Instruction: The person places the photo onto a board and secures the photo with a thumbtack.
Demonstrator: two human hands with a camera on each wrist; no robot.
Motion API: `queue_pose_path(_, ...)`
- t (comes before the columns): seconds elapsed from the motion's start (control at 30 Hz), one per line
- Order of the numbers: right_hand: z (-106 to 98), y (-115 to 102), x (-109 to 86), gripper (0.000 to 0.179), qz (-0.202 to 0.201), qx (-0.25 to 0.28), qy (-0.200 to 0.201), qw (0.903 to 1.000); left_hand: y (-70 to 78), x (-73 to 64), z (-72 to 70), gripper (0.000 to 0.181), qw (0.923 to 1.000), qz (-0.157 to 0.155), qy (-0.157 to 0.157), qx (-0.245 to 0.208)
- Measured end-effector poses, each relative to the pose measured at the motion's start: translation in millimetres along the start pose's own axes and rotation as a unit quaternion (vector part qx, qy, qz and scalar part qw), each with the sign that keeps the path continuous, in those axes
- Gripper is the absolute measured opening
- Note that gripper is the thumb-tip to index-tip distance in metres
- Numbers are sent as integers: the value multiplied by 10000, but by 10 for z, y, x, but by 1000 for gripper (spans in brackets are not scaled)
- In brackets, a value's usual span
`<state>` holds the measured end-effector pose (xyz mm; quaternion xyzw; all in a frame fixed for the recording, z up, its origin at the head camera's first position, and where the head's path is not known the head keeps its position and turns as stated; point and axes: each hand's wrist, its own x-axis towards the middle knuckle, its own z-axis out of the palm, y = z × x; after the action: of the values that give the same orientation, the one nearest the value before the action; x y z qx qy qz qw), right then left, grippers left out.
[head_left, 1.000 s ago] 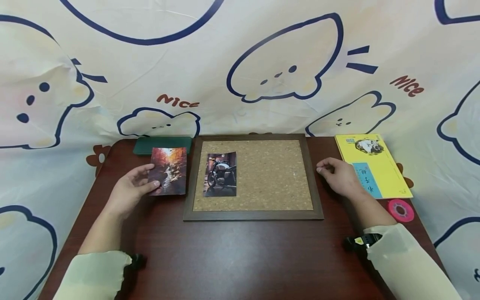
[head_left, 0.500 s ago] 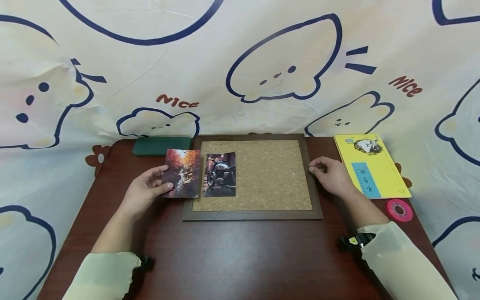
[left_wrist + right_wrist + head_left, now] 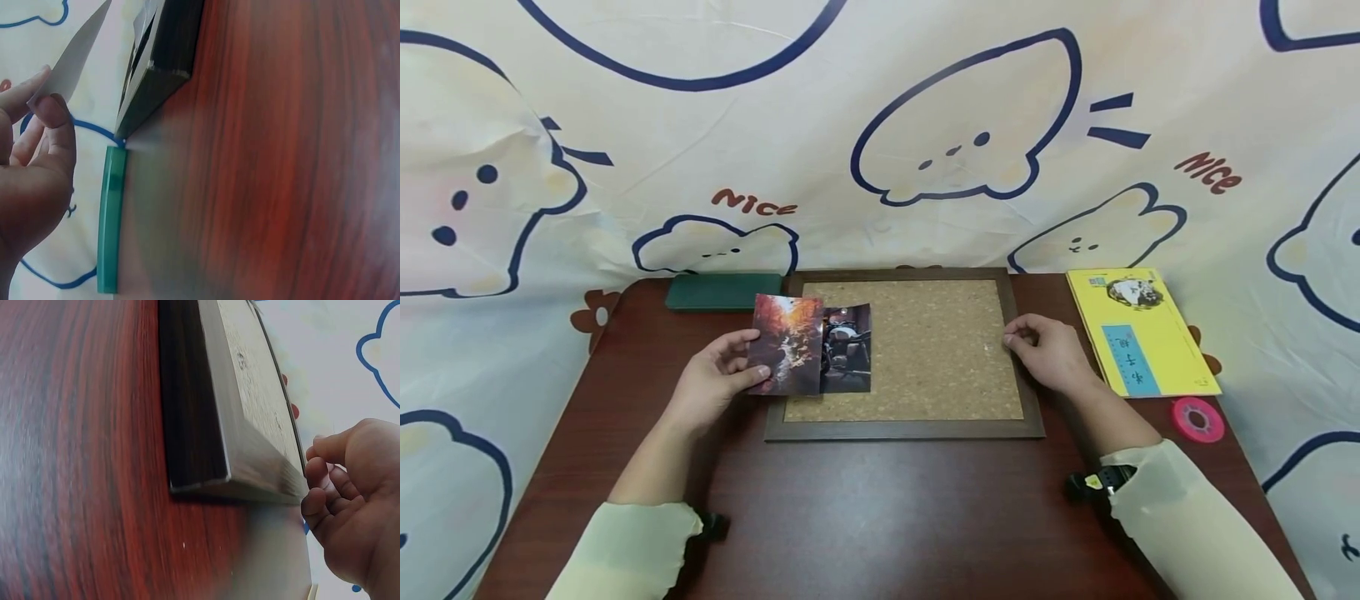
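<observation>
One autumn-stream photo (image 3: pixel 788 346) is pinched by its left edge in the left hand (image 3: pixel 718 375), presumably to spare its face, and held partly over the motorcycle photo (image 3: pixel 850 354) on the corkboard (image 3: pixel 940 358); whether anything is gripped in the curled right hand (image 3: pixel 1048 350) cannot be told.

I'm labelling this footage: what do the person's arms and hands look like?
The left hand and right hand are gloveless. The left sleeve and right sleeve are pale green. A black device shows by each sleeve; the right device has a yellow mark.
</observation>
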<state>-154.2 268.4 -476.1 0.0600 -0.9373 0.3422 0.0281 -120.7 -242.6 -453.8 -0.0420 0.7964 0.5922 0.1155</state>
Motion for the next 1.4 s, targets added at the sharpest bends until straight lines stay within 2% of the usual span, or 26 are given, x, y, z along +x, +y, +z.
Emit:
queue_pose_path(0.5, 110, -188, 52, 7, -45, 197, -102, 9997, 63, 84, 311, 62, 9993, 190, -293, 146)
queue_pose_path(1.0, 210, -332, 135, 8, -172, 330, -315, 9988, 129, 169, 646, 60, 9983, 242, -531, -70)
queue_pose_path(1.4, 270, -472, 208, 8, -261, 323, -459, 9981, 230, 252, 897, 60, 9981, 221, -518, 257)
